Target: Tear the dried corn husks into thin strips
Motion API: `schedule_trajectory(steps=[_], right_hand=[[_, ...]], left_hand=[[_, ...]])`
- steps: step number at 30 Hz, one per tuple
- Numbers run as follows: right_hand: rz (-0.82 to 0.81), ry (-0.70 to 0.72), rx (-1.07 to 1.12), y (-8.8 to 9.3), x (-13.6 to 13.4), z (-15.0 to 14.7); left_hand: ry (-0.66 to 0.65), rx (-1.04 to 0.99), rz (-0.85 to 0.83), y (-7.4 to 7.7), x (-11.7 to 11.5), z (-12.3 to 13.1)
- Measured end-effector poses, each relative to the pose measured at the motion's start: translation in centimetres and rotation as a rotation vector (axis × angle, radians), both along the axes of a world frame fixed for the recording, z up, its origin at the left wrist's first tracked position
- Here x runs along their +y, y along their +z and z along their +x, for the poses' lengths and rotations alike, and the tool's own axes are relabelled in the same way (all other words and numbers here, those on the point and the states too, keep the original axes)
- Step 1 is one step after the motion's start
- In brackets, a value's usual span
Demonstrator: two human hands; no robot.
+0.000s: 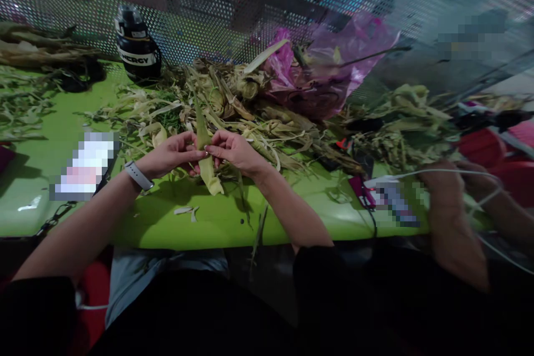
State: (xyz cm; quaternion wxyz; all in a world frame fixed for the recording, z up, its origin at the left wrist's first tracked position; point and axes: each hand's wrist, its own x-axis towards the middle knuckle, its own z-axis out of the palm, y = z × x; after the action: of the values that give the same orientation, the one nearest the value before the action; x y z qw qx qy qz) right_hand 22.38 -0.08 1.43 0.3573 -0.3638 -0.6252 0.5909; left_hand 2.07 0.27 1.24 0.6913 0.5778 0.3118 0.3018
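Note:
A long, pale green leaf strip that looks like a corn husk (pixel 208 173) stands upright between my two hands, its pointed tip up and its wider end hanging down. My left hand (pixel 177 151), with a white watch band on the wrist, pinches the strip from the left. From the other side, the thumb and fingers of my right hand (pixel 234 151) grip it at about the same height. Just behind both hands spreads a tangled pile of dry husks (pixel 221 97). A few small pale scraps (pixel 187 211) lie on the green table (pixel 158 225) in front.
A black bottle (pixel 137 50) and a pink plastic bag (pixel 334 67) stand behind the pile, before a perforated metal screen (pixel 200 11). A lit phone (pixel 87 166) lies at left. On the right are another phone (pixel 396 203), more leaves (pixel 400 128) and another person's hands (pixel 444 183).

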Motion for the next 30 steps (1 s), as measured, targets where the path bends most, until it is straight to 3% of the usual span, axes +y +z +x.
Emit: schedule_trajectory(steps=[9, 19, 26, 30], right_hand=[[0.070, -0.051, -0.113, -0.2, -0.1, -0.2], [0.079, -0.050, -0.079, -0.8, 0.2, -0.1], [0.076, -0.105, -0.109, -0.4, 0.1, -0.3], [-0.007, -0.052, -0.127, 0.0, -0.1, -0.1]], left_hand=[[0.047, 0.108, 0.097, 0.4, 0.3, -0.2], [0.018, 0.107, -0.010, -0.2, 1.1, -1.1], [0.105, 0.128, 0.094, -0.2, 0.9, -0.8], [0.136, 0.116, 0.141, 0.2, 0.5, -0.4]])
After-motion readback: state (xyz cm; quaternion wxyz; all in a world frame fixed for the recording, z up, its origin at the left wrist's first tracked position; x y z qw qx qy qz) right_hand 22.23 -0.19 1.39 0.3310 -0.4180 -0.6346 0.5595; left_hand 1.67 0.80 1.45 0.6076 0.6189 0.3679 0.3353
